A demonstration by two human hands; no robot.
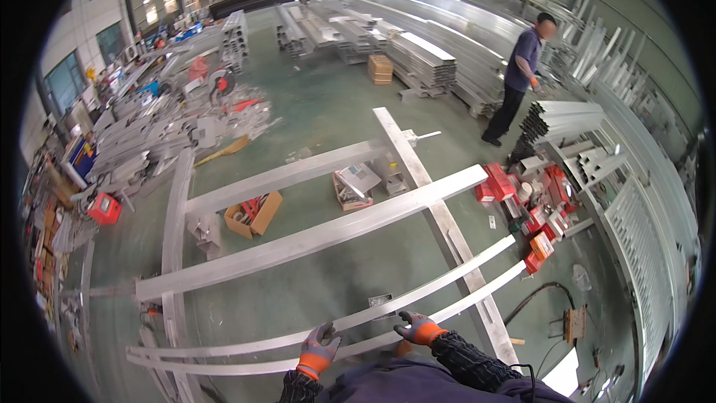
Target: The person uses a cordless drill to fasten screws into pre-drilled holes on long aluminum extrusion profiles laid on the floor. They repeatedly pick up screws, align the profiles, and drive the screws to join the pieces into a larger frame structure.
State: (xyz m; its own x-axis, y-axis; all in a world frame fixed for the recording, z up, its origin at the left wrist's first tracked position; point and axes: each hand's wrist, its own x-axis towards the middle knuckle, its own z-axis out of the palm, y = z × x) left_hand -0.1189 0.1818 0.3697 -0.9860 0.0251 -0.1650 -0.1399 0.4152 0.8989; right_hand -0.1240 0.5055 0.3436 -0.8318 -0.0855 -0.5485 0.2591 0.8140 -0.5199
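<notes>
Two slim white metal bars lie side by side across the frame in front of me, the far bar (440, 281) and the near bar (477, 295). My left hand (318, 351), in a grey and orange glove, is over these bars, fingers apart and slightly bent. Whether it touches them I cannot tell. My right hand (421, 327), gloved alike, hovers by the bars with thumb and fingers apart and nothing visible in it. Farther off, a thick square metal tube (321, 236) rests across the left support beam (175, 231) and the right support beam (447, 235).
An open carton of parts (261, 218) and another box (352, 198) stand on the floor within the frame. Red boxes (501, 181) cluster at the right. A person (522, 67) stands beside stacked profiles (563, 121). A cable (548, 286) curves across the floor at right.
</notes>
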